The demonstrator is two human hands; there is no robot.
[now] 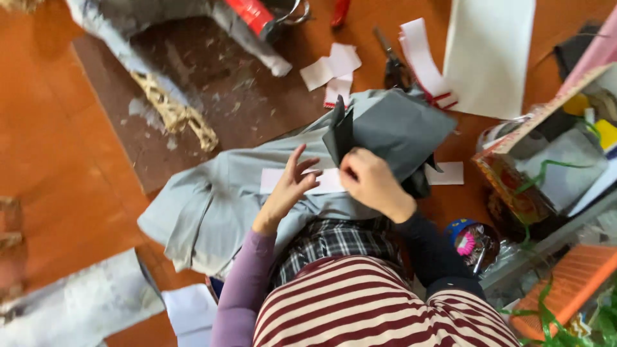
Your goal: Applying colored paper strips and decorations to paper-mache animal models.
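My right hand (371, 183) pinches a folded piece of dark grey paper (339, 132) that stands up over my lap. A larger grey sheet (402, 128) spreads behind it to the right. My left hand (292, 183) hovers with fingers apart, its fingertips touching a white paper strip (275, 178) that lies on a grey cloth (212, 205) draped over my legs. I wear a purple left sleeve, a dark right sleeve and a red-and-white striped top.
Scissors (391, 61), white paper pieces (334, 67) and a stack of white strips (423, 58) lie on the orange floor. A large white sheet (490, 54) is beyond. An open box with green ribbon (549, 164) stands right. A wicker piece (177, 112) lies left.
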